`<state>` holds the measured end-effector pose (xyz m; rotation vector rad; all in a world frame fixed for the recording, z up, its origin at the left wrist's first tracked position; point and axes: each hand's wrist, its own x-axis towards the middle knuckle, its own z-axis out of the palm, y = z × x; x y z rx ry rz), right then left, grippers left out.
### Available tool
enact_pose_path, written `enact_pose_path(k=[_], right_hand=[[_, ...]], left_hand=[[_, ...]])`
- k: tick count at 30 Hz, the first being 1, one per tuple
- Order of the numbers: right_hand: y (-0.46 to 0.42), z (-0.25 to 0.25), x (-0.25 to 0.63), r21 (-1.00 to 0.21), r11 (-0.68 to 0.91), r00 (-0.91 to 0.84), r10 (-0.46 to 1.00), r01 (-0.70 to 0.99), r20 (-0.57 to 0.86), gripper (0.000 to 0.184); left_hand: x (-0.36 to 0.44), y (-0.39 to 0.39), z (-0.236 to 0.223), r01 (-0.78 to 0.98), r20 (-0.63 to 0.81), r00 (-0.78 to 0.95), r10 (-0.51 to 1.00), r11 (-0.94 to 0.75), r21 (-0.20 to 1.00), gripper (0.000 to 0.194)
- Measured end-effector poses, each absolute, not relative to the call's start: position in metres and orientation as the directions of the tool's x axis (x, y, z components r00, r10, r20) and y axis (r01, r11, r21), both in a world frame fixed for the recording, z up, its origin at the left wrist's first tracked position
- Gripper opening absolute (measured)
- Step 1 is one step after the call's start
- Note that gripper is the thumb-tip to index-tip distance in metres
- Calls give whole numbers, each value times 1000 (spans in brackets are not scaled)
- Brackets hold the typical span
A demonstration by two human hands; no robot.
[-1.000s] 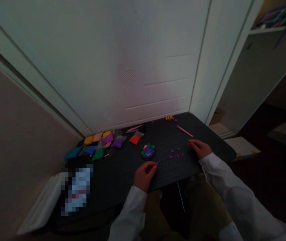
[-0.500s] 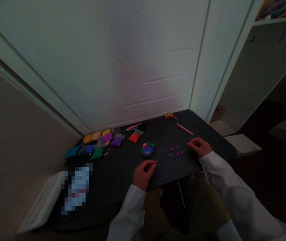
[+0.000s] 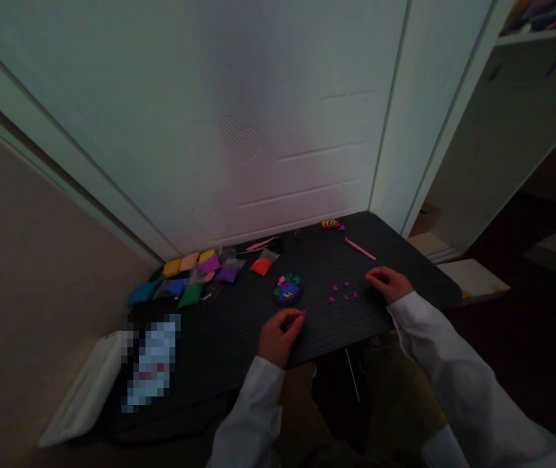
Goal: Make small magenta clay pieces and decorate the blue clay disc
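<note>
Pinched between the thumb and fingers of my left hand (image 3: 276,338) is a lump of purple clay (image 3: 303,313), its tip poking out past the fingertips. Just beyond that hand lies a round dark-rimmed clay piece (image 3: 288,292) with a blue middle, green leaf shapes, a pink flower and yellow bits. My right hand (image 3: 391,285) rests near the table's right side, thumb and fingertips pressed together; anything between them is too small to make out. Several small purple clay bits (image 3: 335,287) are scattered on the dark table (image 3: 229,338) to its left.
Bags of coloured clay (image 3: 191,296) crowd the table's left end, with a red clay bag (image 3: 263,263) nearer the middle. Pink tweezers (image 3: 360,249) and a small red-and-yellow clay piece (image 3: 329,224) lie at the back right. A white panelled surface (image 3: 297,117) rises behind the table.
Both hands keep almost the same place and pinch. The view has shifted very slightly; nothing on the table has visibly been moved.
</note>
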<state>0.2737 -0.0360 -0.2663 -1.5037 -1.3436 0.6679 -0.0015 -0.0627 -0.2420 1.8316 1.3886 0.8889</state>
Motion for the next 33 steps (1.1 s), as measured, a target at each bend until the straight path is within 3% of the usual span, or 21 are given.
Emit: enact_pose_path(k=[17,33], right_hand=[[-38,-264,273,-823,67,196,957,564,212,27],[-41,-259,271,-818,56,203,957,572,208,31]], left_hand=[[-2,-62,-245,515,132,201,971,-219,828,25],[-2,-62,-244,498,143,199,970,-225,837,24]])
